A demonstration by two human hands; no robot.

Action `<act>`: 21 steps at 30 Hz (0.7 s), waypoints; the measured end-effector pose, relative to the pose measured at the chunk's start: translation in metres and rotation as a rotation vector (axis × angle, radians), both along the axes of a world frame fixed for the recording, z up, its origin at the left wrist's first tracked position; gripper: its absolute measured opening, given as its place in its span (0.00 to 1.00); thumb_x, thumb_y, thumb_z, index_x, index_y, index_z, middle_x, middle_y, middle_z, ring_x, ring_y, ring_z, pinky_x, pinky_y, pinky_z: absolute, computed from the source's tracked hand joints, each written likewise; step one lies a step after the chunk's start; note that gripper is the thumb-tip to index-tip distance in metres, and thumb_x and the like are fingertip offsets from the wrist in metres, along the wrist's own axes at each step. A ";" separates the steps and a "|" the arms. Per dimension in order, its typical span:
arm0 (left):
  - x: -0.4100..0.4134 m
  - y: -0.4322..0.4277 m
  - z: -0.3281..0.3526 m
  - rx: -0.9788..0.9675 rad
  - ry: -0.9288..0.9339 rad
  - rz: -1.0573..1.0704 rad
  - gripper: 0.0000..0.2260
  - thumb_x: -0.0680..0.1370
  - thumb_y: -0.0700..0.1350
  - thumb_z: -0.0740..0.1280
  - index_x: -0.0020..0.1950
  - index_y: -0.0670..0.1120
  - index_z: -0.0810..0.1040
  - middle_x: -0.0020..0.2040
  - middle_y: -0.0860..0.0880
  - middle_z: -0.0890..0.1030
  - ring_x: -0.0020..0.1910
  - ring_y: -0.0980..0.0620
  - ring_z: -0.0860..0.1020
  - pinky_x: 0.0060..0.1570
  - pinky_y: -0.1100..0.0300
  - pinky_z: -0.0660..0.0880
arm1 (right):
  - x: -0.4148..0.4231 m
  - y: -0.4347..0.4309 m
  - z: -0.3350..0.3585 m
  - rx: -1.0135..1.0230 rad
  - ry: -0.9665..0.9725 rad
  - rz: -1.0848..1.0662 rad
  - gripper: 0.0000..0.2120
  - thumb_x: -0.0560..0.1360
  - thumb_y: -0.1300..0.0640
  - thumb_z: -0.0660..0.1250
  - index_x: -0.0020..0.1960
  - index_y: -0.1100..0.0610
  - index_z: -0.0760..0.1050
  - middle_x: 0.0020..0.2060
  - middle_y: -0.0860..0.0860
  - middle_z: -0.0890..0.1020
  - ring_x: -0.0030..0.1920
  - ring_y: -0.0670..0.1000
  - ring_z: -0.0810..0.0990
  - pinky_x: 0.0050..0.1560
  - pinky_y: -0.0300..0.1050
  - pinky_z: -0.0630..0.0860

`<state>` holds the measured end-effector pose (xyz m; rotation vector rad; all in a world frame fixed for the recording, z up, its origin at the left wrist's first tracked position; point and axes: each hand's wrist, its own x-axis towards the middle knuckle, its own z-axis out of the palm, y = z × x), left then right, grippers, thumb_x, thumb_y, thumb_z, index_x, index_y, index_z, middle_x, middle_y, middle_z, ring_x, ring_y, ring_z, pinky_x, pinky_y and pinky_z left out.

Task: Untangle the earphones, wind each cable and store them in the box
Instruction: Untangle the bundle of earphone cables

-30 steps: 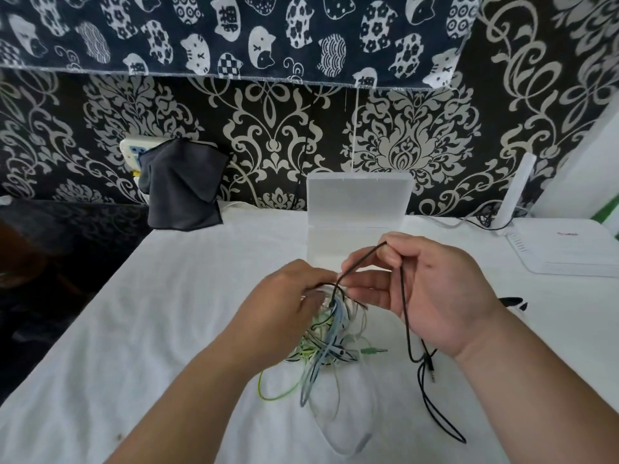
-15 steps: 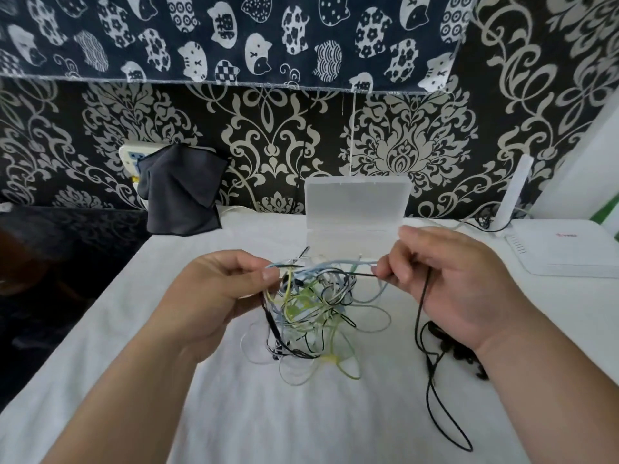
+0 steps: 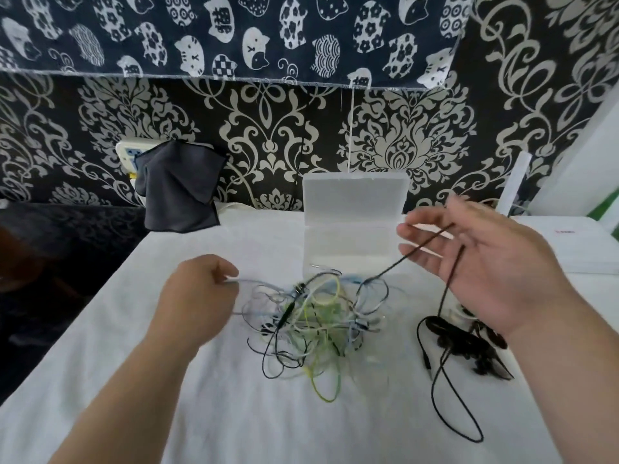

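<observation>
A tangle of earphones (image 3: 318,316) in light blue, green, white and black lies on the white tablecloth (image 3: 207,413), in front of the open translucent box (image 3: 348,252). My left hand (image 3: 201,296) is left of the tangle and pinches a pale blue cable (image 3: 254,282) drawn out of it. My right hand (image 3: 485,269) is raised to the right with fingers spread. A black cable (image 3: 395,264) hangs over those fingers, one end running into the tangle. Its other part drops to a black heap (image 3: 469,346) and a loop on the cloth.
The box lid (image 3: 355,195) stands upright against the patterned wall. A dark grey cloth (image 3: 181,192) hangs over a socket strip at the back left. A white router (image 3: 589,252) sits at the right. The table's left edge drops to a dark floor.
My hands have moved apart. The left one drew the pale cable leftward, the right one opened and rose to the right. The tangle sank from between my hands onto the cloth.
</observation>
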<state>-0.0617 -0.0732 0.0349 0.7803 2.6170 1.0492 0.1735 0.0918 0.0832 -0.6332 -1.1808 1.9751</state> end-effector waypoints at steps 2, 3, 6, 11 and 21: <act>0.015 0.005 0.000 0.031 0.176 -0.075 0.19 0.70 0.30 0.65 0.55 0.48 0.81 0.54 0.51 0.78 0.46 0.53 0.74 0.46 0.61 0.68 | -0.004 -0.007 -0.002 0.068 -0.065 0.052 0.10 0.74 0.52 0.63 0.43 0.59 0.76 0.41 0.59 0.79 0.44 0.55 0.81 0.45 0.50 0.82; 0.024 0.007 0.003 0.115 0.218 -0.145 0.24 0.67 0.27 0.64 0.56 0.50 0.81 0.57 0.53 0.77 0.50 0.56 0.74 0.50 0.67 0.67 | -0.006 -0.011 -0.002 0.104 -0.093 0.077 0.12 0.74 0.51 0.63 0.41 0.59 0.76 0.41 0.60 0.77 0.43 0.54 0.79 0.43 0.49 0.81; 0.058 0.013 0.017 0.279 0.129 -0.501 0.30 0.61 0.26 0.63 0.56 0.52 0.81 0.59 0.61 0.77 0.60 0.68 0.72 0.56 0.80 0.62 | -0.012 -0.019 -0.002 0.253 -0.199 0.105 0.19 0.74 0.48 0.64 0.34 0.62 0.72 0.40 0.59 0.77 0.41 0.53 0.76 0.45 0.49 0.79; 0.083 0.023 0.004 0.229 0.060 -0.763 0.23 0.68 0.42 0.70 0.62 0.57 0.76 0.56 0.65 0.76 0.58 0.66 0.74 0.56 0.72 0.68 | -0.013 -0.027 0.005 0.300 -0.141 0.157 0.19 0.74 0.47 0.63 0.32 0.60 0.68 0.40 0.55 0.81 0.37 0.53 0.79 0.41 0.46 0.76; 0.056 0.024 0.006 0.133 0.214 -0.251 0.10 0.68 0.59 0.76 0.36 0.54 0.82 0.30 0.55 0.79 0.30 0.55 0.74 0.31 0.60 0.69 | 0.008 -0.016 0.033 0.092 0.262 0.107 0.23 0.77 0.48 0.57 0.25 0.53 0.68 0.39 0.52 0.83 0.36 0.49 0.84 0.42 0.42 0.81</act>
